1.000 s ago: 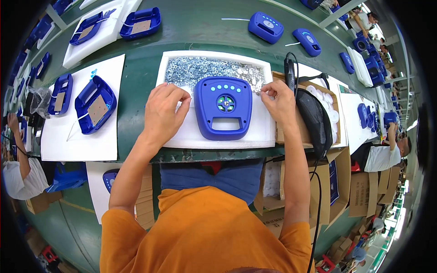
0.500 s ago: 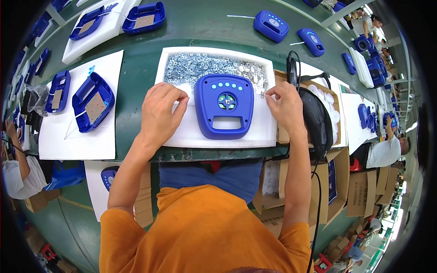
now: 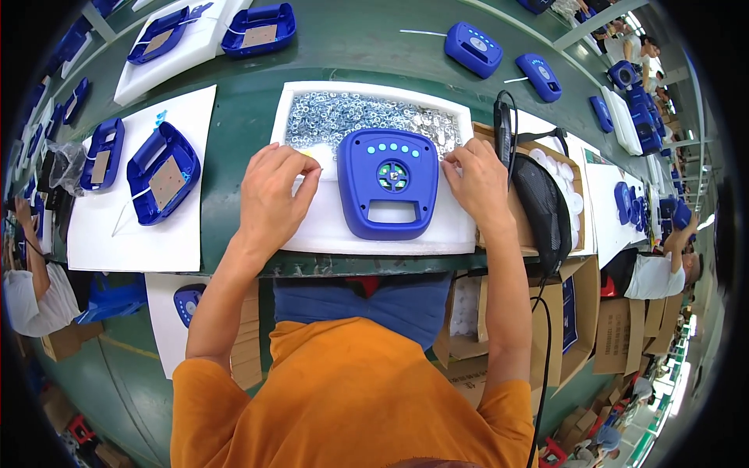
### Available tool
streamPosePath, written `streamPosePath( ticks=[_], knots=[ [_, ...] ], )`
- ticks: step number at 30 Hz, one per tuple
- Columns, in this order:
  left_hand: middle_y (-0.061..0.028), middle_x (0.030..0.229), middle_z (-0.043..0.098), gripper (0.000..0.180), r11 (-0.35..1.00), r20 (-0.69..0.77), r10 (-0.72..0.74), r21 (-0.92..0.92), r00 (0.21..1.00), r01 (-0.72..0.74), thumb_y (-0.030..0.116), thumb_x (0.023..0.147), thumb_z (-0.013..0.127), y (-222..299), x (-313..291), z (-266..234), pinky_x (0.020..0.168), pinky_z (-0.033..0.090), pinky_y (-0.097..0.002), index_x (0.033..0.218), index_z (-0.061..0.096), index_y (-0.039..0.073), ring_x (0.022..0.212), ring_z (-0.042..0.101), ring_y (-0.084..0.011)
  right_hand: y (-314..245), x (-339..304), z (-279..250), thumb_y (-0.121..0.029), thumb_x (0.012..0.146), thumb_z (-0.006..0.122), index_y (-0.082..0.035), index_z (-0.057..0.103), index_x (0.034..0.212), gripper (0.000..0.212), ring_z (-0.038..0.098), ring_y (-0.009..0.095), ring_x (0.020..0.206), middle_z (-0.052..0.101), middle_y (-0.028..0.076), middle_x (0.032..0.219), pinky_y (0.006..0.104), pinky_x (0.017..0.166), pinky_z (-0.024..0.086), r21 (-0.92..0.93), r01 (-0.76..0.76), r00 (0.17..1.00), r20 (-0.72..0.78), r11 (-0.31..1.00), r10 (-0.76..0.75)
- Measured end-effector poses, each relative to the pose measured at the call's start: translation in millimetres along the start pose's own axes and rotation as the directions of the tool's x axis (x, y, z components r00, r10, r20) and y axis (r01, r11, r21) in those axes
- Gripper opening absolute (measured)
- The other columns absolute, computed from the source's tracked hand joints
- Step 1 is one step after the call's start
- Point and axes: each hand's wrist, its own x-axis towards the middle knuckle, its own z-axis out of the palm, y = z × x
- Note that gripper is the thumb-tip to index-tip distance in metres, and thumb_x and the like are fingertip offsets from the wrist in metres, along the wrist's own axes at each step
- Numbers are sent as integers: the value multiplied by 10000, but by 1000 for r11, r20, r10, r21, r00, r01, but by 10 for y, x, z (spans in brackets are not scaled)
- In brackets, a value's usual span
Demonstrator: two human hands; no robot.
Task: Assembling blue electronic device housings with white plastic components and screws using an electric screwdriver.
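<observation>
A blue plastic casing [image 3: 360,199] lies flat on the front of a white foam tray [image 3: 308,234]. It has a row of several pale round buttons, a round opening showing a green part, and a handle slot below. Behind it, small metal rings and flat pieces [image 3: 328,115] fill the tray's far part. My left hand [image 3: 273,195] is left of the casing, thumb and forefinger pinched; whatever is between them is too small to name. Close to the casing's upper right edge, my right hand [image 3: 482,186] is also pinched, its fingertips hiding whatever they hold.
Open blue shells [image 3: 162,173] lie on a white sheet [image 3: 94,242] at left. To the right stand a carton of white round parts [image 3: 573,187] and a black mesh pouch [image 3: 538,203] with a cable. More blue casings [image 3: 473,50] lie farther back. Co-workers sit on both sides.
My right hand has moved left, nearer the casing's right edge. My left hand stays pinched in nearly the same place. The whole view has shifted slightly.
</observation>
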Motion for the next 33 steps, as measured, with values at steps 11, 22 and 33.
streamPosePath(
  ticks=[11, 22, 33],
  knots=[
    [-77, 930, 753, 57, 1000, -18, 7, 20, 1000, -7, 47, 962, 822, -24, -52, -60, 1118, 561, -518, 983, 769, 56, 934, 744, -315, 67, -88, -111, -149, 915, 877, -71, 811, 917, 102, 700, 303, 996, 722, 78, 979, 453, 863, 599, 29, -28, 1000, 9, 999, 28],
    [-101, 926, 739, 71, 1000, -32, -2, -15, 999, 1, 29, 966, 828, 24, -25, -102, 1062, 561, -469, 975, 758, 33, 946, 737, -318, -111, -82, -153, -122, 913, 870, -65, 789, 884, 103, 693, 304, 898, 676, 79, 880, 465, 802, 587, 178, -40, 998, -48, 983, 50],
    [-101, 1091, 773, 105, 978, -34, 9, -207, 999, -16, 42, 945, 833, 249, 115, 115, 937, 585, -460, 1016, 755, 43, 1067, 753, -340, -698, 5, -70, -83, 847, 879, -90, 779, 906, 116, 658, 240, 842, 626, 31, 885, 386, 699, 577, 139, 373, 915, -216, 917, -340]
  ],
)
